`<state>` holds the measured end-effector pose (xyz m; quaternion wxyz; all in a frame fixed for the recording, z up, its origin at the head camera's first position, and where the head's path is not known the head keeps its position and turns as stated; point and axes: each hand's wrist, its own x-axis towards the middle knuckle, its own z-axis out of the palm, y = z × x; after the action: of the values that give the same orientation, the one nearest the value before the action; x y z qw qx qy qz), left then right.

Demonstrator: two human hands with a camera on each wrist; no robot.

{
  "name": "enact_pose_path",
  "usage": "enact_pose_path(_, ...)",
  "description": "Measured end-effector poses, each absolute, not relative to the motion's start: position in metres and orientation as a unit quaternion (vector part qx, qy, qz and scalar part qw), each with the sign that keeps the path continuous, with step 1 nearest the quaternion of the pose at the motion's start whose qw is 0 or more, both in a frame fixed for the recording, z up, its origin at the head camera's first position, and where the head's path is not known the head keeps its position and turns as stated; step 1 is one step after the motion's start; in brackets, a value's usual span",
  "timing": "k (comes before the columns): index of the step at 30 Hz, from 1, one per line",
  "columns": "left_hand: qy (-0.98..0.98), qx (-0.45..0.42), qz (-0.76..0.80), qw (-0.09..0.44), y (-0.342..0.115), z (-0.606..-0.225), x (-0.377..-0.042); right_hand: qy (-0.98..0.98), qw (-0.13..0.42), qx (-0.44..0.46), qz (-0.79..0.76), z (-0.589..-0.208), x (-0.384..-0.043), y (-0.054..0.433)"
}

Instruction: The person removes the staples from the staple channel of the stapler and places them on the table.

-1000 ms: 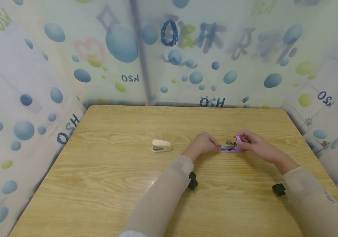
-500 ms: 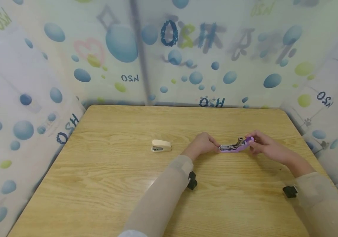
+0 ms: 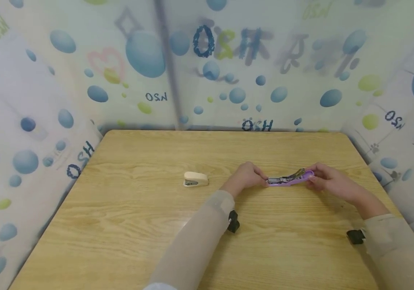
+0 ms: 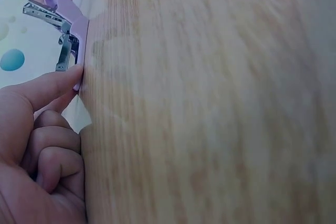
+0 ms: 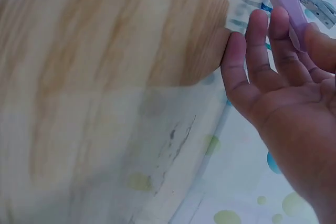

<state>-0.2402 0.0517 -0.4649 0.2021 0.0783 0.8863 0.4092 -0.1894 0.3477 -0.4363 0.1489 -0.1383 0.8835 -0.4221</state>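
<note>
A purple stapler (image 3: pixel 289 181) is folded wide apart on the right half of the table, its metal inner parts showing. My left hand (image 3: pixel 247 175) pinches its left end between thumb and forefinger, the other fingers curled beneath, as the left wrist view shows. At the raised right end, my right hand (image 3: pixel 332 181) holds the purple cover between thumb and fingers. The metal magazine (image 4: pixel 43 14) stands up at an angle from the cover in the left wrist view. In the right wrist view the purple cover (image 5: pixel 286 3) lies against the fingertips.
A cream stapler (image 3: pixel 196 179) stands on the wooden table (image 3: pixel 138 217), left of my left hand. Black wrist cameras (image 3: pixel 233 221) hang by both sleeves. A patterned curtain (image 3: pixel 207 72) rises behind the table's far edge.
My right hand has moved right and swung the purple cover from upright down to a low slope. The metal magazine now leans toward the cover. The left hand keeps its pinch.
</note>
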Motion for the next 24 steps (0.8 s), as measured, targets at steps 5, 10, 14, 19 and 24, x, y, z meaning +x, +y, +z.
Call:
enact_pose_path(5, 0.888, 0.085, 0.406, 0.2, 0.0505, -0.4675, -0.2396, 0.871, 0.165, -0.129, -0.444, -0.4365, -0.1892, 0.3462)
enact_pose_path(10, 0.885, 0.089, 0.412, 0.198, 0.0484, -0.468, -0.2391, 0.868, 0.177, -0.116, -0.45, -0.4354, -0.1908, 0.3434)
enact_pose_path(14, 0.884, 0.089, 0.414, 0.201, 0.048, -0.4664, -0.239, 0.862, 0.189, -0.108, -0.457, -0.4352, -0.1916, 0.3448)
enact_pose_path(19, 0.884, 0.097, 0.41, 0.202, 0.0501, -0.4651, -0.2402, 0.858, 0.197, -0.105, -0.462, -0.4349, -0.1907, 0.3489)
enact_pose_path(24, 0.885, 0.097, 0.408, 0.2, 0.0514, -0.4669, -0.2415, 0.862, 0.198, -0.099, -0.456, -0.4353, -0.1913, 0.3494)
